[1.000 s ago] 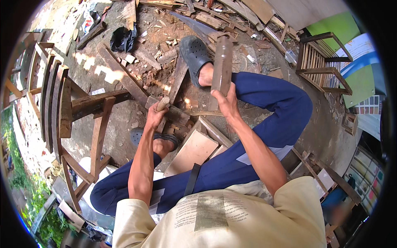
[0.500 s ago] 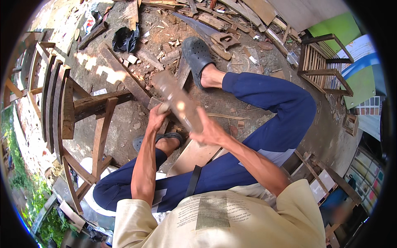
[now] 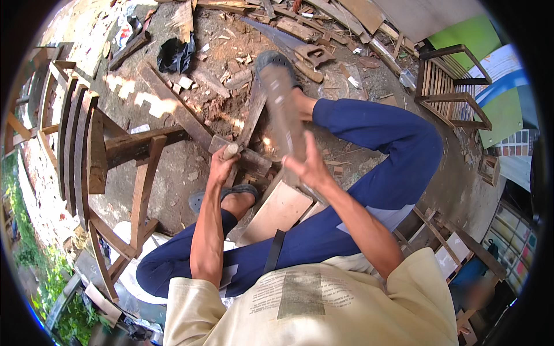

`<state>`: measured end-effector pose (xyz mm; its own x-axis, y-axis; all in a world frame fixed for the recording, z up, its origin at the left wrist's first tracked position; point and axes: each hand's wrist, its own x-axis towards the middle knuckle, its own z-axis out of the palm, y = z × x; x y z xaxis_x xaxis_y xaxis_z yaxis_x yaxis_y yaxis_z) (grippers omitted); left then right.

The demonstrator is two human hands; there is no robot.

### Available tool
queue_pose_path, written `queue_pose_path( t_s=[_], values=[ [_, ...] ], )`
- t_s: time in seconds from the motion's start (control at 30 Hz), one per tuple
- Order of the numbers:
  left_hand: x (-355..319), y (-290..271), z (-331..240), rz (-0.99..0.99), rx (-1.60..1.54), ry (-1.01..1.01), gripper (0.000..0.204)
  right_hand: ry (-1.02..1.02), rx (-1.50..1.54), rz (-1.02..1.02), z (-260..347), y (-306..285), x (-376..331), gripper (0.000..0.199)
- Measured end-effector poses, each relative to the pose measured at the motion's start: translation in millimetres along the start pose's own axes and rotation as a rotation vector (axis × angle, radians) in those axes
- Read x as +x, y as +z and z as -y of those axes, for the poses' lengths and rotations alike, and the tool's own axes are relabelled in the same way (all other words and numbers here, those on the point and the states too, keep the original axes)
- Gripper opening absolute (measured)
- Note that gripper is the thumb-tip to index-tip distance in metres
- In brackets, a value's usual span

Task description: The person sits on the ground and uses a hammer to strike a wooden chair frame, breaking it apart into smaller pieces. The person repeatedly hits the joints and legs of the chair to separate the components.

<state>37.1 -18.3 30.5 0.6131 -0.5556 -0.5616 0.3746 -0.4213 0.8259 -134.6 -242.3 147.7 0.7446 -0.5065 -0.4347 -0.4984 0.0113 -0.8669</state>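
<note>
Presumably chiselling: wood block [image 3: 245, 158] lies on ground between feet. Left hand [image 3: 222, 167] clenched round chisel handle [image 3: 230, 151], tip on block. Right hand [image 3: 309, 170] grips raised wooden mallet [image 3: 283, 112]. Best keep chisel steady, strike squarely.

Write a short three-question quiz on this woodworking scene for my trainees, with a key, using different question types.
1. True or false: the right hand holds a flat wooden block raised above the work.
2. Multiple choice: what does the left hand grip? A) a handsaw B) a short wooden-handled tool set against a dark wooden piece C) a paint brush
3. Fill in: the dark slatted wooden chair frame lies on the person's ____ side.

Key: 1 true; 2 B; 3 left
</note>
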Motion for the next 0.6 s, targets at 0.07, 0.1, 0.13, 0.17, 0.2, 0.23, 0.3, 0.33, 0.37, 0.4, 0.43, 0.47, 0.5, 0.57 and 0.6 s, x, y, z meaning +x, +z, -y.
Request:
queue_pose_path(
  t_s=[0.07,0.1,0.13,0.17,0.2,0.23,0.3,0.33,0.37,0.4,0.43,0.47,0.5,0.57,0.6],
  values=[
    [-2,-4,10,-0.005,-0.023,0.007,0.021,0.122,0.222,-0.225,32,-13,15,0.073],
    [1,-6,13,-0.005,-0.033,0.021,0.021,0.144,0.204,-0.305,34,3,9,0.077],
    [1,-8,22,0.001,-0.055,0.024,0.022,0.171,0.177,-0.385,37,20,-7,0.080],
    [3,-12,30,0.001,-0.079,0.033,0.022,0.047,-0.121,-0.034,29,29,-27,0.085],
    [3,-13,34,-0.012,-0.106,0.044,0.022,-0.086,-0.419,0.330,17,34,-39,0.091],
    [-2,-6,21,-0.002,-0.104,0.049,0.022,0.059,-0.326,0.315,14,39,-39,0.100],
    [-6,0,1,0.015,-0.018,0.063,0.021,0.009,-0.109,0.054,3,27,-19,0.092],
    [-6,-3,4,-0.005,0.015,0.070,0.021,-0.010,0.001,-0.072,1,19,-8,0.088],
    [-7,-5,4,-0.011,-0.023,0.059,0.021,0.155,0.194,-0.091,34,5,1,0.074],
    [-10,-8,4,-0.017,-0.060,0.049,0.021,0.085,0.166,-0.225,33,4,7,0.063],
    [-7,-6,-1,-0.010,-0.051,0.062,0.022,0.162,0.181,-0.233,39,15,1,0.069],
    [-8,-6,-2,-0.009,-0.041,0.067,0.022,0.245,0.199,-0.233,42,29,-14,0.075],
    [-7,-3,-6,-0.001,-0.030,0.076,0.022,-0.009,-0.117,0.134,13,32,-29,0.089],
    [-8,-4,6,-0.032,-0.082,0.100,0.022,0.002,-0.361,0.356,9,48,-39,0.095],
    [-9,-4,12,-0.045,-0.106,0.111,0.022,-0.024,-0.306,0.313,-3,44,-37,0.092]
  ],
)
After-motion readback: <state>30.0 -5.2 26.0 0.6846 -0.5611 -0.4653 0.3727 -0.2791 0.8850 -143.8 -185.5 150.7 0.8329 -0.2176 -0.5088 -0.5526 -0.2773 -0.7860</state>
